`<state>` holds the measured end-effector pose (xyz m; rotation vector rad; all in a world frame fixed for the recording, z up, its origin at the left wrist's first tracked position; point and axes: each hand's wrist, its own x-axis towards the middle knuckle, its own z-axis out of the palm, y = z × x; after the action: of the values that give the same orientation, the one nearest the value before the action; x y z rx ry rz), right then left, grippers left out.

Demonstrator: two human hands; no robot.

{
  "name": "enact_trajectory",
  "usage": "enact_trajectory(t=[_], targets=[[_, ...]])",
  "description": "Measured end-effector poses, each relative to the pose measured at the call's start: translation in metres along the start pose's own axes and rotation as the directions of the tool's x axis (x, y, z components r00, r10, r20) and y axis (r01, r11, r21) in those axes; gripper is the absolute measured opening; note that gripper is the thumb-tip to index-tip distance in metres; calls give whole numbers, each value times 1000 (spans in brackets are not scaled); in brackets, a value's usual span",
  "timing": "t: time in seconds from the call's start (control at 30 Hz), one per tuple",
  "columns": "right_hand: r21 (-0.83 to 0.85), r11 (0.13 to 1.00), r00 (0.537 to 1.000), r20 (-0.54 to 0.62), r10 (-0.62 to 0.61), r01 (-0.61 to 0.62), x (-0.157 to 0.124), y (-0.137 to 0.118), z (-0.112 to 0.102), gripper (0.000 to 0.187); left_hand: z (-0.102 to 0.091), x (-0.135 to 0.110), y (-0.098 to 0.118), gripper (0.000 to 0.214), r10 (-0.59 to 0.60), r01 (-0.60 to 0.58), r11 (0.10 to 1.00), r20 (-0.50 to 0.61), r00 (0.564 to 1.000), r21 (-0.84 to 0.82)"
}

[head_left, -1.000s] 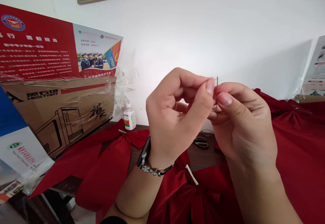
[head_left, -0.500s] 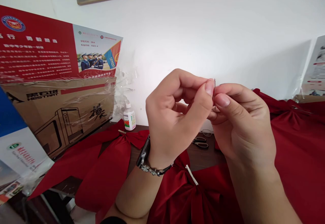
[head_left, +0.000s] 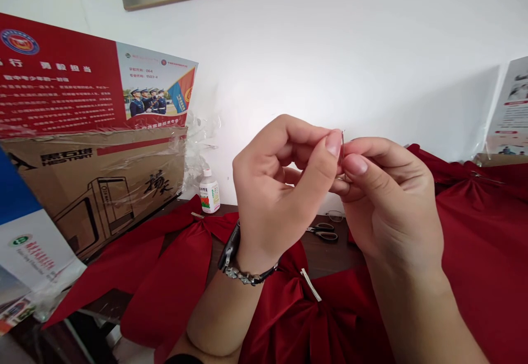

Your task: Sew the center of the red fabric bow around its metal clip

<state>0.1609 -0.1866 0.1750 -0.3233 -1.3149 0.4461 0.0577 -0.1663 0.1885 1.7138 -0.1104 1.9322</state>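
My left hand, a dark watch and a metal bracelet on its wrist, pinches a thin needle-like pin between thumb and forefinger. Fingertip to fingertip with it, my right hand is pinched at the same pin, which stands nearly upright. Its lower part is hidden by the fingers. Below my hands lies a red fabric bow with a pale metal clip across its knot. To the left rests another red bow with a similar clip. More gathered red fabric lies at the right.
Scissors and glasses lie on the dark table behind my hands. A white bottle stands near the wall. A cardboard box and a red poster fill the left. Another printed sheet is at far right.
Both hands sit slightly further left in view, still pinched together. Less of the pin shows between the fingertips, and it appears slightly turned.
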Motion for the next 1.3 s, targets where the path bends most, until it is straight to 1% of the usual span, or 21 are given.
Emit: enact_trajectory(t=[0.2,0.33,0.43,0.6,0.73,0.8,0.87,1.0,1.07,1.17,1.23,1.3], targets=[[20,1000,1000,8,-10,10,0,-1,0,4,-2,2,-1,13,1,-1,1000,24,1000,-5],[-10,1000,1000,8,-22,22,0,-1,-1,3,-4,4,-3,12,-33,34,999,54,998,-12],[-31,999,999,8,-44,44,1,-1,-2,4,-6,6,-5,12,-57,63,997,96,994,-55],[-132,988,997,-7,-78,76,2,-1,-4,4,-7,10,-9,14,-136,154,981,147,980,-117],[-243,963,991,-32,-128,116,2,-2,-5,7,-9,13,-14,16,-193,209,973,153,969,-97],[-331,934,989,-14,-145,132,3,-4,-6,7,-11,15,-17,17,-230,244,967,152,961,-80],[-414,900,990,37,-135,138,4,-5,-9,5,-13,18,-21,18,-264,277,958,150,953,-70],[-462,873,986,128,-106,154,9,-9,-19,6,-18,24,-30,21,-313,323,944,124,942,-71],[-470,867,983,152,-105,165,12,-10,-25,8,-23,28,-36,23,-358,371,925,136,924,-84],[-463,866,980,136,-142,190,16,-13,-35,8,-30,32,-53,29,-438,473,869,219,872,-145],[-445,869,977,88,-195,214,19,-15,-42,10,-32,34,-69,32,-476,551,807,315,821,-213],[-437,871,972,35,-233,224,24,-15,-51,11,-31,32,-87,31,-509,648,712,436,742,-269]])
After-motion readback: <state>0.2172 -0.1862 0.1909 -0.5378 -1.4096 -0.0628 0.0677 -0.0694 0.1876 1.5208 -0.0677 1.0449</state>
